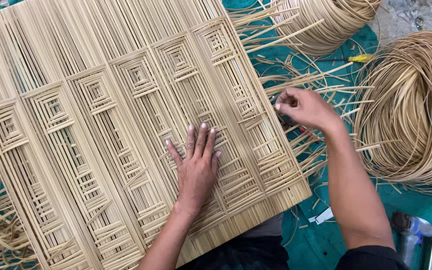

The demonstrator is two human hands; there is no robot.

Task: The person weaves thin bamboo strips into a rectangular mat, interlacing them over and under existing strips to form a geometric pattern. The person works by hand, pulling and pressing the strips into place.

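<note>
A large woven cane panel (101,125) with square spiral patterns lies flat across most of the view. My left hand (196,162) rests palm down on it, fingers spread, near the panel's lower right part. My right hand (303,107) hovers just past the panel's right edge, fingers pinched together over loose cane strips (316,82); whatever it pinches is too small to make out.
Two coils of cane strands lie at right (416,110) and top right (326,20). A yellow-handled tool (360,58) sits between them. Cane offcuts litter the teal mat (326,235). A metal and blue tool (418,235) lies at the bottom right.
</note>
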